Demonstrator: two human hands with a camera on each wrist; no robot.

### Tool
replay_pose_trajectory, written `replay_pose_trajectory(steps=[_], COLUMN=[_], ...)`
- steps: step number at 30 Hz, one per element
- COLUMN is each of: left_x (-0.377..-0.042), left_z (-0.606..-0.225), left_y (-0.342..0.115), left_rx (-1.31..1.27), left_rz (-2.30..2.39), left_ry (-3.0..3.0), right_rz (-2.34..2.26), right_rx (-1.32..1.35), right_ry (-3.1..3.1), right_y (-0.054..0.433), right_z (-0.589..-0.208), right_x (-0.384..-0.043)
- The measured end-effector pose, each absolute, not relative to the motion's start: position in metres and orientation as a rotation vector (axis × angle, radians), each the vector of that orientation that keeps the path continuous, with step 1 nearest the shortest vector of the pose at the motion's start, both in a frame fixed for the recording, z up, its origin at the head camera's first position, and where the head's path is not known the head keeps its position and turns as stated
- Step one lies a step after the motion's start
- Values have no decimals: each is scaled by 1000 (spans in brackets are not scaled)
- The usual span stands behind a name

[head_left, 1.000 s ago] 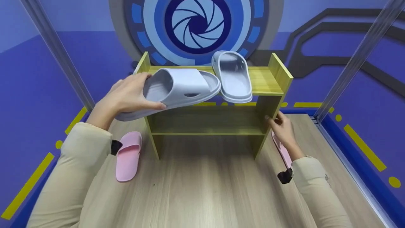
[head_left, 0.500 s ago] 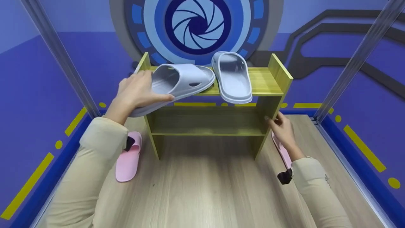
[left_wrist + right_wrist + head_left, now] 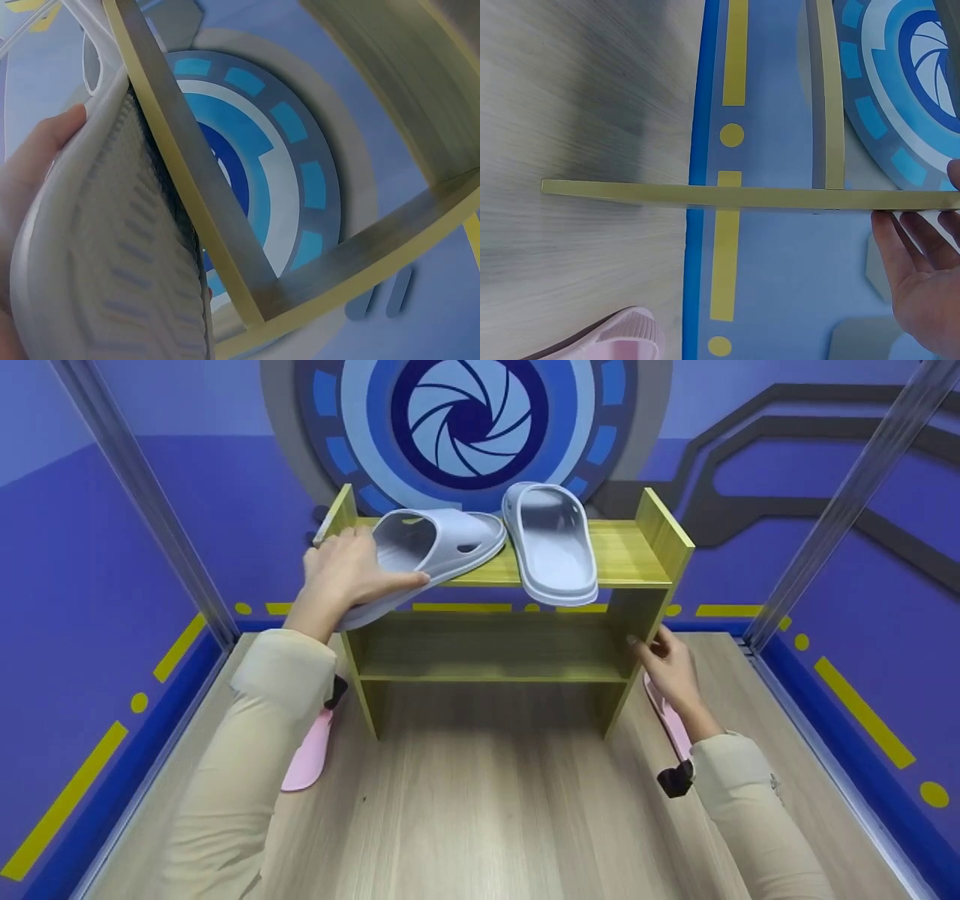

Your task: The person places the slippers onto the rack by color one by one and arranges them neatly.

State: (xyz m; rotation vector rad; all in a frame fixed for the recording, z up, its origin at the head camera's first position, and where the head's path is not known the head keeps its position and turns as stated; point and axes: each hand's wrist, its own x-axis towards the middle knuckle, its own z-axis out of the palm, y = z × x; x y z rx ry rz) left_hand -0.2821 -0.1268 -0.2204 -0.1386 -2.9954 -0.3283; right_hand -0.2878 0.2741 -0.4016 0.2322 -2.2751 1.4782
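- While the left hand (image 3: 341, 570) grips the rear of the gray slipper (image 3: 450, 532), upper centre, it should best be lowered level.
- Right hand (image 3: 671, 664) pinches the rack (image 3: 630, 551), centre right; best kept steady.

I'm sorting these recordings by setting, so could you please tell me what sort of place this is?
Probably a staged booth rather than a home: printed blue walls on three sides, posts at two corners, and a rack on the wood-look floor.
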Motion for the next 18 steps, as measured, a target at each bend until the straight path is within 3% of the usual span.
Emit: replay_pose_trajectory(steps=[18], left_x=[-296], left_z=[-226], left_y=[-109], left_rx=[-4], left_rz=[-287], left_ry=[-3005], right_rz=[1519], right_rx=[218], right_ry=[-2257], right_y=[266], right_z=[-392], right_x=[-281])
